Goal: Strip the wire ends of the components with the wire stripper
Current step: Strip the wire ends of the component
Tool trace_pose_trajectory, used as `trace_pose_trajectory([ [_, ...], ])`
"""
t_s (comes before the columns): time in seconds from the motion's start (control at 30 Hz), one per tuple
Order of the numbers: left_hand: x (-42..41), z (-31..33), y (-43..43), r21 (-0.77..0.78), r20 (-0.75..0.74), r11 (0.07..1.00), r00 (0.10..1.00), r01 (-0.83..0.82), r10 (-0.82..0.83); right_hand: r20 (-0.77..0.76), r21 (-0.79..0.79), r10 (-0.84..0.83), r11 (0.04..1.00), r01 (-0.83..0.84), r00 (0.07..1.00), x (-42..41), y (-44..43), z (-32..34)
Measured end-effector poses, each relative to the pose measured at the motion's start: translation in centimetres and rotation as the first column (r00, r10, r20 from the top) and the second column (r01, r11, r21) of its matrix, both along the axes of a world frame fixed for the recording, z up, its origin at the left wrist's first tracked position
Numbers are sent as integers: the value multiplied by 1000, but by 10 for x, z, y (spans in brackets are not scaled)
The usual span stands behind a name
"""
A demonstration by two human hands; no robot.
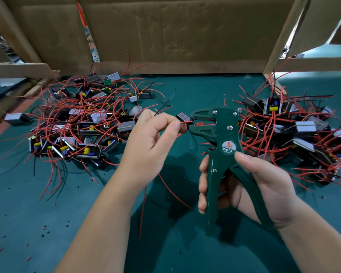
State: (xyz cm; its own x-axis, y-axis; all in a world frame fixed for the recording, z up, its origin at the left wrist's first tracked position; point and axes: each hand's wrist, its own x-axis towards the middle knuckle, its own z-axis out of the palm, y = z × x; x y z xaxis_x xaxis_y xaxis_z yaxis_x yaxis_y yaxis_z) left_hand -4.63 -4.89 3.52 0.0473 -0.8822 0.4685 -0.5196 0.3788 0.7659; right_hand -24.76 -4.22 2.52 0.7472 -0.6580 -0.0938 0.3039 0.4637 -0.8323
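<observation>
Two hands in view. Left hand [150, 142] pinches a red wire [185, 122] between thumb and forefinger, with the wire end in the head of the wire stripper [220, 138]; the tip is hidden by the jaws. Component [182, 116] sits just beside the tool's nose, contact unclear. Right hand [254, 186] wraps both green handles, fingers partly hidden behind them. Left pile [83, 123] and right pile [295, 131] lie on the green mat [47, 213]; the right pile is cut off at the frame edge.
</observation>
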Motion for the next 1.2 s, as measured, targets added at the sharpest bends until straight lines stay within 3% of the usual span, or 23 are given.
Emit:
trace_pose_trajectory([
  [0.43,-3,-2,1,8,35,1000,999,2,-2,-130,-16,-118,993,116,985,7,3,-2],
  [0.67,-5,-5,0,53,71,998,997,-19,15,-231,-6,-352,933,360,907,21,5,-5],
  [0.8,-8,-6,1,89,-91,996,996,-9,17,-25,107,-332,937,332,943,20,4,-2],
  [0.97,-12,-7,-1,165,-357,986,933,30,31,30,197,-122,974,114,992,15,3,2],
  [1.1,-15,-5,-5,191,-676,972,737,135,30,63,219,95,970,-106,994,22,9,-1],
  [1.2,-17,-4,-4,95,-807,967,586,238,-65,92,212,159,962,-175,983,25,11,-2],
])
